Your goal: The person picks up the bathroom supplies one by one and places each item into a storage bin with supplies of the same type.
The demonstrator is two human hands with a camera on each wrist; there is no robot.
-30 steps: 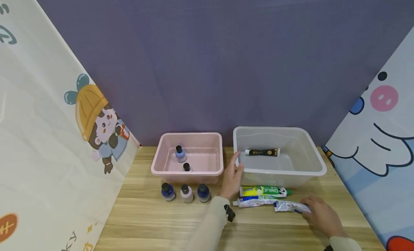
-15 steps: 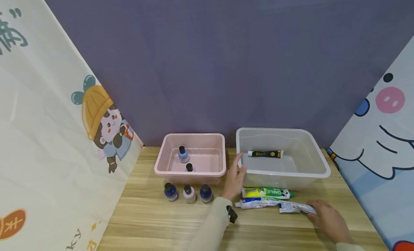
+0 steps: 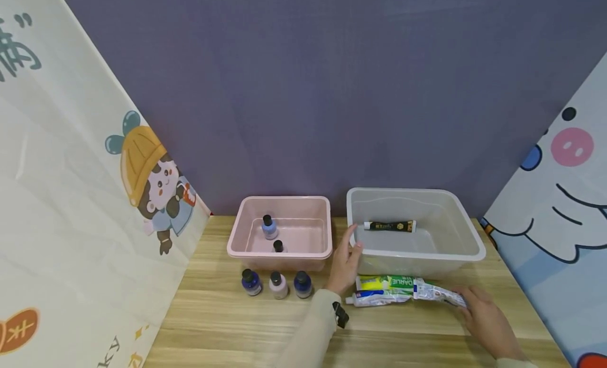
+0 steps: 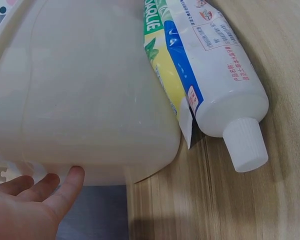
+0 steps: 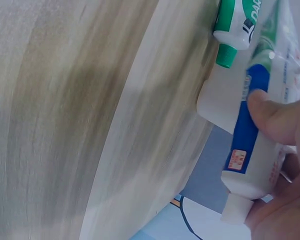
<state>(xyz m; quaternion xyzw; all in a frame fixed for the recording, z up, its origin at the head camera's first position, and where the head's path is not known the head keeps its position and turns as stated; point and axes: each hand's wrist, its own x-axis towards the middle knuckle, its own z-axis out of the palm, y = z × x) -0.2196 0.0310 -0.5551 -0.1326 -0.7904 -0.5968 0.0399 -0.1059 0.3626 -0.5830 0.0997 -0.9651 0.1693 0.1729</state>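
My right hand pinches a white and blue toothpaste tube by its cap end, thumb on the blue band in the right wrist view. The held tube's far end overlaps a yellow and green Darlie toothpaste tube lying before the pale grey bin. Another white and blue toothpaste tube lies alongside it, white cap toward the left. With fingers extended, my left hand touches the left wall of the grey bin; its fingertips show against the plastic. Inside that bin lies a black toothpaste tube.
Left of the grey bin stands a pink bin holding a light blue bottle and a black-capped bottle. Before it on the wooden table stand two dark blue bottles and a pale pink bottle. A purple-grey backdrop rises behind.
The right hand has lifted the held toothpaste tube slightly, moving its far end toward the grey bin and over the Darlie tube. The left hand stays at the bin. The head view shifted a little.
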